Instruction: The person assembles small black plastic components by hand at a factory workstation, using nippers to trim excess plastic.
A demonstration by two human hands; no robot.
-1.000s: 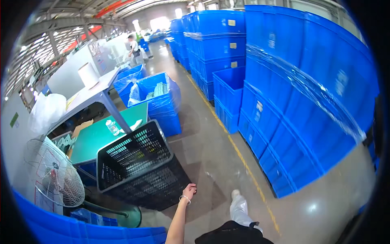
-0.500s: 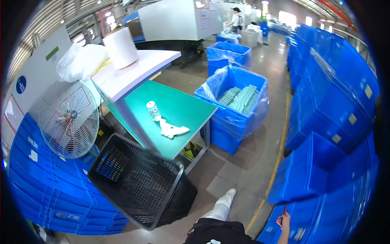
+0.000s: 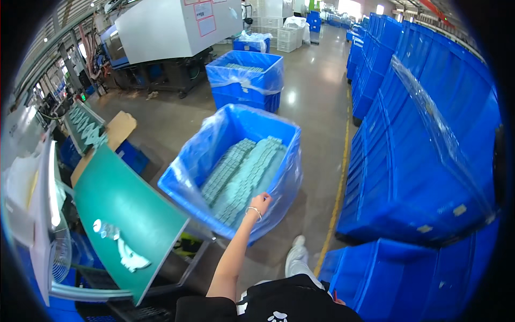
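Factory floor: two lined blue bins [image 3: 236,161], one green table [image 3: 126,209]. Left hand [image 3: 259,204] loosely curled at bin rim, previously hanging free.

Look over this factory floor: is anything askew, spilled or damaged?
Nothing is spilled or broken. The pale parts lie in tidy rows in the lined blue bin, where one hand reaches the near rim. Only a loose cardboard sheet lying at the end of the green table looks untidy.
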